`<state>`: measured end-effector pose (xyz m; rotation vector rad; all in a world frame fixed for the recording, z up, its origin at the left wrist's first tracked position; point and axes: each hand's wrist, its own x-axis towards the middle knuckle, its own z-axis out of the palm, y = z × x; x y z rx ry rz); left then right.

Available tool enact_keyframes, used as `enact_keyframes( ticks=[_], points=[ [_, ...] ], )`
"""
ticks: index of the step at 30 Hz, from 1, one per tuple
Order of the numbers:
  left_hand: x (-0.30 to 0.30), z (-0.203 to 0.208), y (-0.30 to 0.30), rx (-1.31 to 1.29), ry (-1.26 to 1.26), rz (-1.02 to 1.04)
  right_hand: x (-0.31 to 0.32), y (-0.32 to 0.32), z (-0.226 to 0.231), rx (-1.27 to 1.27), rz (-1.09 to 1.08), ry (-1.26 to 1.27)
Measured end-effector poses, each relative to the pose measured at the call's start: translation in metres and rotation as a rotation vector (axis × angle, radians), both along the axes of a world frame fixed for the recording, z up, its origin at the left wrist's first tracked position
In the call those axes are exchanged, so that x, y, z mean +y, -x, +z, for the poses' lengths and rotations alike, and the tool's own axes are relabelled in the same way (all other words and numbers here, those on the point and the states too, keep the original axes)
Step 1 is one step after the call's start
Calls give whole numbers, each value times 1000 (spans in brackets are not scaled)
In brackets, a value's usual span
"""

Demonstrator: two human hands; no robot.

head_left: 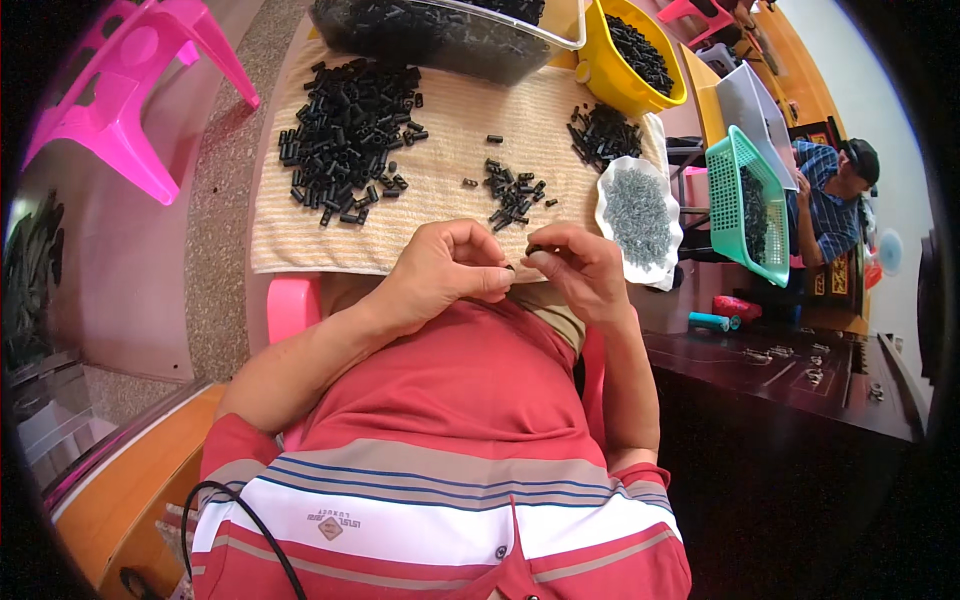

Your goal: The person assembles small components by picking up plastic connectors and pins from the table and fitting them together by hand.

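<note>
Just over the near edge of a striped towel [465,110], my two hands are close together but apart. My left hand [445,268] pinches a tiny dark piece at its fingertips, mostly hidden. Between the thumb and forefinger of my right hand [585,268] is a small black plastic piece [533,249]. A few loose black tube pieces [512,192] lie just beyond my fingers. To the far left spreads a large heap of black tubes [345,130]. Slimmer black pieces [604,136] are piled at the right, behind a white wavy-rimmed dish [674,238] of small silvery-clear parts [638,212].
A clear bin [430,48] and a yellow bucket [672,98], both holding black pieces, stand at the far edge. A pink plastic stool [110,125] is at left. Rightward are a green basket [722,235], a seated person [835,175] and a dark table [760,365].
</note>
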<state>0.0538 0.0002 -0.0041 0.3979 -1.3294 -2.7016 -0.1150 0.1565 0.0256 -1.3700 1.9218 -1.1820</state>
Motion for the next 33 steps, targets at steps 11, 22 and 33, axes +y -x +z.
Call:
enact_keyframes(
  ticks=[11, 22, 33],
  points=[
    [2, 2, 0, 1, 49, 36, -3, -9, -7, -117, 75, 143],
    [4, -3, 0, 27, 125, 83, -7, -12, -1, -97, 131, 175],
    [11, 2, -5, 12, 542, 126, 1, -11, 4, -399, 84, -121]
  ],
)
